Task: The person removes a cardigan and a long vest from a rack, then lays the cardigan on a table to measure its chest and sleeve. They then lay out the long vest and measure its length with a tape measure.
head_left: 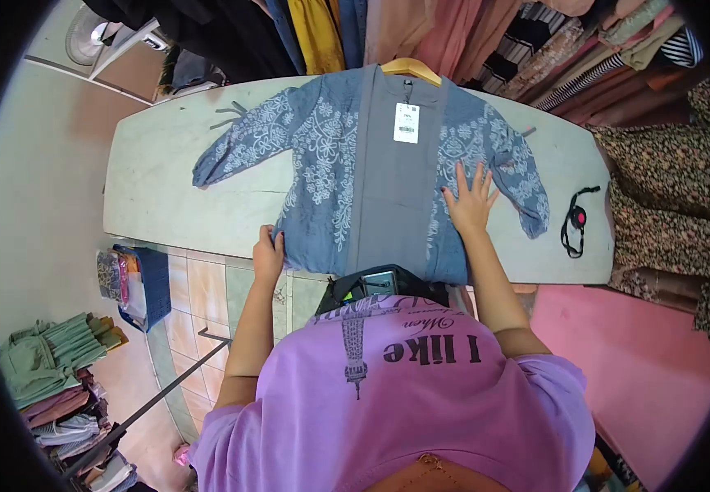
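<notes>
Left hand [268, 256] curled at the blue garment's [320, 176] edge, pinch indeterminable; right hand [471, 205] flat, fingers spread; blue basket [157, 289] containing colourful items [133, 279].

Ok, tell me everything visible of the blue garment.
The blue garment lies spread on the table, sleeves out to either side, its neck end on a yellowish hanger. It looks like soft woven cloth: pale floral patterning on sleeves and both sides, a plain greyish panel down the middle. A white tag lies near the neck. The left hand touches its lower corner; the right hand rests spread on the opposite side.
</notes>
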`<action>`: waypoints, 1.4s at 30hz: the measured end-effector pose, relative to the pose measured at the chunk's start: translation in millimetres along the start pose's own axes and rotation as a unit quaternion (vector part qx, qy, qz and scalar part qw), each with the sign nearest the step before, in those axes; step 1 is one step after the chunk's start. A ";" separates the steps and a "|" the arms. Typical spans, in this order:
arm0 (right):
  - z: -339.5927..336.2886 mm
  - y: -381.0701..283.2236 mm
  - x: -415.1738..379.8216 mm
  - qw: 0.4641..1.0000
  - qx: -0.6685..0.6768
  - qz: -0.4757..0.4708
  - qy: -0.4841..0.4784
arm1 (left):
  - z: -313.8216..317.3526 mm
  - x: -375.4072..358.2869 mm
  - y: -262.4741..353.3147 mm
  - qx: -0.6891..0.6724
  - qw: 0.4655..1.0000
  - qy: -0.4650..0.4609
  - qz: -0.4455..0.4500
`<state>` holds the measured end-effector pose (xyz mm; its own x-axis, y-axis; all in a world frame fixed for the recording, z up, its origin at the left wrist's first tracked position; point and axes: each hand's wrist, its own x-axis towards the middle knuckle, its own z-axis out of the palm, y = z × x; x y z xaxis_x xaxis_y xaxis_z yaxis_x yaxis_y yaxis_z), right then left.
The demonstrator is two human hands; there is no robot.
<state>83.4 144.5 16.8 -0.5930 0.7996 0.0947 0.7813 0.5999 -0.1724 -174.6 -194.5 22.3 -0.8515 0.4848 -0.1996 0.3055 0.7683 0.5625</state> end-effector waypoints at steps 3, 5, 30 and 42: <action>3.8 1.8 7.0 1.000 0.008 0.007 -0.008 | -2.5 -0.8 12.2 0.057 0.998 0.012 -0.012; 3.2 2.6 13.4 1.000 -0.002 0.011 -0.011 | -5.2 -0.8 16.5 0.048 0.999 0.015 -0.017; -56.4 301.7 -16.0 0.895 0.036 0.417 0.152 | 21.7 20.0 26.2 0.164 0.936 0.015 0.312; -142.3 204.3 -54.6 0.698 0.386 0.281 0.533 | 18.9 16.1 31.3 0.135 0.932 -0.006 0.336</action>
<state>303.0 227.5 116.0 0.5686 0.7160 0.4050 0.2502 0.3184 -0.9143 -170.7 -154.7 21.5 -0.4252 0.8978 0.1146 0.8653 0.3660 0.3426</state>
